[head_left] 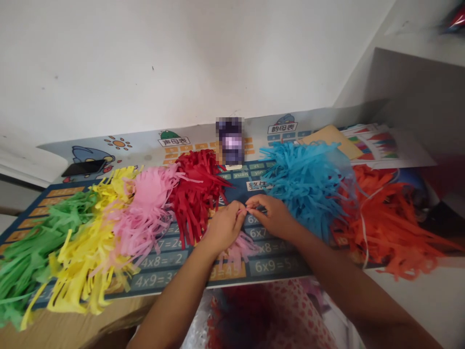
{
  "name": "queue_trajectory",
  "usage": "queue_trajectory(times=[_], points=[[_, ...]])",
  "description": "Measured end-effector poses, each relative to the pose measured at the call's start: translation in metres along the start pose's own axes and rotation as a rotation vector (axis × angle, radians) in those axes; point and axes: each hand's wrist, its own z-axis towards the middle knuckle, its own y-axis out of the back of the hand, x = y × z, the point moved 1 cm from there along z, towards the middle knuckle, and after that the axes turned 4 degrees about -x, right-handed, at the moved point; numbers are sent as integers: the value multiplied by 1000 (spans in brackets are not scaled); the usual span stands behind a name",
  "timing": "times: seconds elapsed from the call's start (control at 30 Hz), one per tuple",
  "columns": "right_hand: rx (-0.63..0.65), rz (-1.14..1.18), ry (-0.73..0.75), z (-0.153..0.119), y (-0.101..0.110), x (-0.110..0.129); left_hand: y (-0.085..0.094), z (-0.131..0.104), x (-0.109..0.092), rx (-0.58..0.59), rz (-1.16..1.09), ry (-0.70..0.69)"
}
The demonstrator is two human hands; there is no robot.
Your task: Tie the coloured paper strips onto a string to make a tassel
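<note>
Both hands meet over the middle of the printed table mat (pixel 170 261). My left hand (pixel 225 225) is closed around the top of a pink paper tassel (pixel 241 249), whose fringed strips spread out below it. The fingertips of my right hand (pixel 274 216) pinch the tassel's thin pink end, touching the left fingertips. Left of my hands lies a red tassel bunch (pixel 198 194), beside a larger pink bunch (pixel 148 208). A blue tassel bunch (pixel 308 184) lies just beyond my right hand and forearm.
Yellow (pixel 83 257) and green (pixel 39 247) bunches lie at the left, orange tassels (pixel 392 218) at the right with a white string (pixel 365 218). A dark phone (pixel 83 167) lies back left. Papers (pixel 385 145) and a tan envelope (pixel 334 140) sit back right. A blurred-out upright object (pixel 231 143) stands by the wall.
</note>
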Motion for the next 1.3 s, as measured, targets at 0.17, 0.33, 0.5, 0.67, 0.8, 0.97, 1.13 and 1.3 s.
queue_trajectory(times=[0.17,0.33,0.5,0.67,0.8,0.97,1.13,1.3], points=[[32,199,-165,1,0,-3,1,2,0,-24,-14,0],[68,303,-347,4,4,0,1,2,0,-62,-172,11],[93,319,-347,5,7,2,3,2,2,-81,-215,-22],[93,269,-271,4,6,3,5,1,4,-135,-228,-51],[63,131,-46,4,6,7,4,1,5,-209,-117,-121],[94,105,-22,4,6,6,3,2,7,-163,-190,-93],[28,68,-92,6,5,3,6,3,6,-107,-295,46],[-27,115,-168,6,4,2,5,4,3,-234,-423,89]])
